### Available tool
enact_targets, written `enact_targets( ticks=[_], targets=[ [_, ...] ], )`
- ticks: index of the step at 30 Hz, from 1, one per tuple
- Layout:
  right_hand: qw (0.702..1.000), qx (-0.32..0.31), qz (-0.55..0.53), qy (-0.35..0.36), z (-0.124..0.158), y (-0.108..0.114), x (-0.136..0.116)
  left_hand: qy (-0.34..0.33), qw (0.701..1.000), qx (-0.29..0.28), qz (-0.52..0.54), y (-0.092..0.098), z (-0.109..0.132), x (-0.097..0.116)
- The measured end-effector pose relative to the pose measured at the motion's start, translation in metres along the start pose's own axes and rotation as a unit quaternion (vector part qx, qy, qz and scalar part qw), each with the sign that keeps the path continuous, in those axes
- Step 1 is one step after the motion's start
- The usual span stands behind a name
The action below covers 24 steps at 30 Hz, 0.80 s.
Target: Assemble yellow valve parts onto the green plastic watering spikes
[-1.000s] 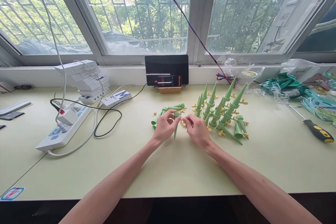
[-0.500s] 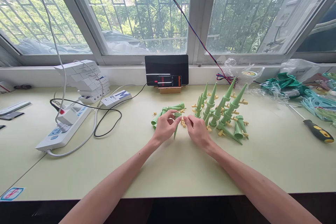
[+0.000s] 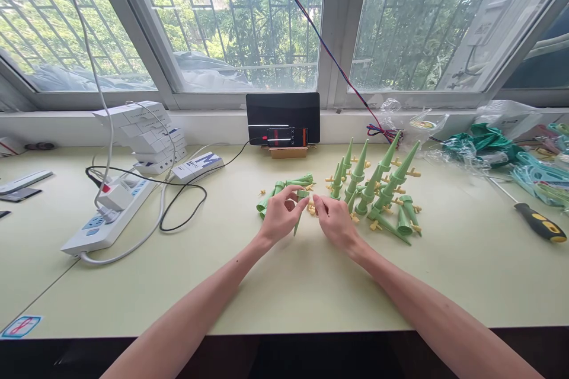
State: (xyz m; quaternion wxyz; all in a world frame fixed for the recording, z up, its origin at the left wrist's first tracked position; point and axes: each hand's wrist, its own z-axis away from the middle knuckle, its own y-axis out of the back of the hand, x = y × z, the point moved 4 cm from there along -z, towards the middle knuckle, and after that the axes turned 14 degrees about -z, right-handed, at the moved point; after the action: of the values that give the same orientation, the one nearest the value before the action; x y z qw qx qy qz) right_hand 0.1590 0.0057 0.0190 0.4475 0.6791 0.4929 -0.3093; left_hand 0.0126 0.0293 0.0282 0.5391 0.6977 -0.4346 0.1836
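Matt green plastic spike [image 3: 299, 213] (table [image 3: 267, 284] smooth).

Your view is bright with daylight from the windows [image 3: 231, 18]; edges bend, and far corners perhaps blur slightly.

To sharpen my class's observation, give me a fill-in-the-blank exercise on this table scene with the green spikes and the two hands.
1. The left hand holds a green spike with its tip pointing ____.
2. The screwdriver lies on the person's ____ side.
3. The power strip is ____ in colour.
4. The phone leans against a ____ screen.
Missing words: down; right; white; black.
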Motion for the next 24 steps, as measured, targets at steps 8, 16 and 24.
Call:
enact_targets(
  ticks=[8,16,24],
  targets=[
    [1.000,0.005,-0.001,0.005,-0.0005,0.0007,-0.0018,-0.002,1.000,0.009,-0.004,0.0009,0.0011,0.0018],
    [0.998,0.007,-0.053,-0.027,0.0011,0.0011,-0.0005,-0.009,1.000,0.029,-0.004,0.0026,0.0029,0.0065],
    [0.996,0.003,-0.080,-0.040,0.0021,0.0012,-0.0005,0.056,0.996,0.005,0.065,0.0009,0.0029,0.0009]
  ],
)
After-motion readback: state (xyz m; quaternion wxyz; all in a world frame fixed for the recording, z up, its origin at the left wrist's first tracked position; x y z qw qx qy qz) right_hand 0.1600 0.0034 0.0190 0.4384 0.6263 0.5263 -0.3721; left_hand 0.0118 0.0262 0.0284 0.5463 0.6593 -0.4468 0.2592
